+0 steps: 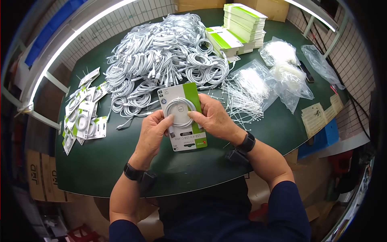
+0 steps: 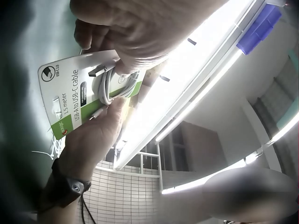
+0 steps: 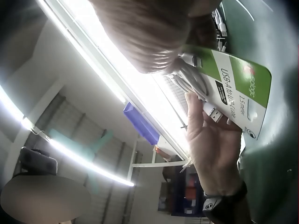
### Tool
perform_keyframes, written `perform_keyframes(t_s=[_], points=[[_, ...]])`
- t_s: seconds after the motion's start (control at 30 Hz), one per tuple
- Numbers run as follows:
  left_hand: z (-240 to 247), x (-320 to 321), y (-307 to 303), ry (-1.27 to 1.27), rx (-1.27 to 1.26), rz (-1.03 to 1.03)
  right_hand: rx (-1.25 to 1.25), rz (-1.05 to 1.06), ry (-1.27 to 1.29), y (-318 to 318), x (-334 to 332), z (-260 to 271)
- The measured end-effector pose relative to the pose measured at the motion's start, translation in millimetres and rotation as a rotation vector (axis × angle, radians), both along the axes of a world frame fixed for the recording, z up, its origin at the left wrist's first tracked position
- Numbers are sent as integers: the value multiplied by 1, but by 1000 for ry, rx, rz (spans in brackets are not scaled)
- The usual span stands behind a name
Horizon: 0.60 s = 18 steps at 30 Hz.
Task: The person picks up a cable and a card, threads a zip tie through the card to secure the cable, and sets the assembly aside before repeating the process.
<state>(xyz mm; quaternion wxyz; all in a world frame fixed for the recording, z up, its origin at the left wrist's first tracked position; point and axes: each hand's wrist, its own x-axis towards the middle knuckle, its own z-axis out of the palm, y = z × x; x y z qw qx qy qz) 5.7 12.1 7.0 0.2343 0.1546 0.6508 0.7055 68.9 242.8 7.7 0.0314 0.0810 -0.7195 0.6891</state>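
Observation:
Both hands hold up a white and green cable card (image 1: 192, 90) over the table, its printed text upside down in the head view. A coiled white USB cable (image 1: 177, 101) lies against the front of the card. My left hand (image 1: 150, 135) grips the left edge, thumb pressed on the coil. Opposite it, my right hand (image 1: 215, 114) grips the right edge with its thumb on the coil too. In the right wrist view, the USB-A plug (image 3: 214, 113) shows beside the left thumb. The left wrist view shows the card's lettering (image 2: 74, 95) and the coil between both thumbs.
A large heap of coiled cables (image 1: 157, 52) covers the back of the dark green table (image 1: 169, 173). Finished-looking cable cards (image 1: 82, 117) pile up at left. Stacked cards (image 1: 244, 28) stand behind; white cable ties (image 1: 242, 101) and plastic bags (image 1: 286, 72) lie at right.

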Motion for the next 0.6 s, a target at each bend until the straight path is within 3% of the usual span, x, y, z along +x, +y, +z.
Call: perform_keyframes(t_s=[0.27,0.37,0.4,0.47,0.6], points=[[2,27,-7,-62,-10,23,-203,53,108,-9,0,-9],[-15,23,-33,-96,43,59,-15,2,75,0,5,-11],[-3,21,-71,-27,-6,190,-26,19,70,-15,-5,-11],[-6,17,-86,-209,90,208,-3,-25,36,-10,3,-13],[6,-15,-146,-199,167,401,85,1,1,-4,2,-18]])
